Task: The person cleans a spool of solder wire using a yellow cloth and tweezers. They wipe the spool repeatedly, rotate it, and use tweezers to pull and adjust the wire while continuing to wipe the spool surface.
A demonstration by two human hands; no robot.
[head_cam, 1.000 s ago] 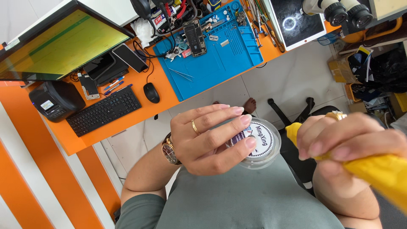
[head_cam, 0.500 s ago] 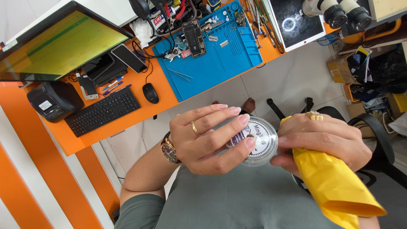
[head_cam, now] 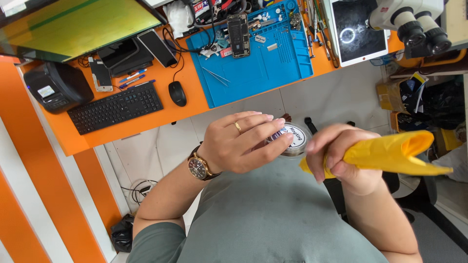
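In the head view, the person sat back from an orange desk (head_cam: 146, 124) and held both hands over the lap, above a grey-green shirt (head_cam: 273, 219). The left hand (head_cam: 239, 143), with a gold ring on one finger and a brown-strapped wristwatch (head_cam: 199, 167) at the wrist, was curled around a small round tin (head_cam: 294, 139) with a pale printed lid. The fingers lay together over the lid's near side and the thumb pressed in from below, so the hand was clamped on the tin. The tin sat between the two hands, just beside the right one.

The right hand (head_cam: 341, 156) was closed in a fist around a rolled yellow cloth (head_cam: 395, 153), whose loose open end stuck out toward the right edge of the view. The fingers were wrapped tight around the roll.

On the desk beyond lay a black keyboard (head_cam: 116, 106), a black mouse (head_cam: 177, 93) and a blue work mat (head_cam: 253, 53) carrying an opened phone (head_cam: 239, 28) and small tools. A monitor (head_cam: 73, 24) glowing yellow-green stood at the upper left with a dark label printer (head_cam: 56, 85) below it. A white-framed tablet (head_cam: 353, 29) and a microscope (head_cam: 412, 22) stood at the upper right.
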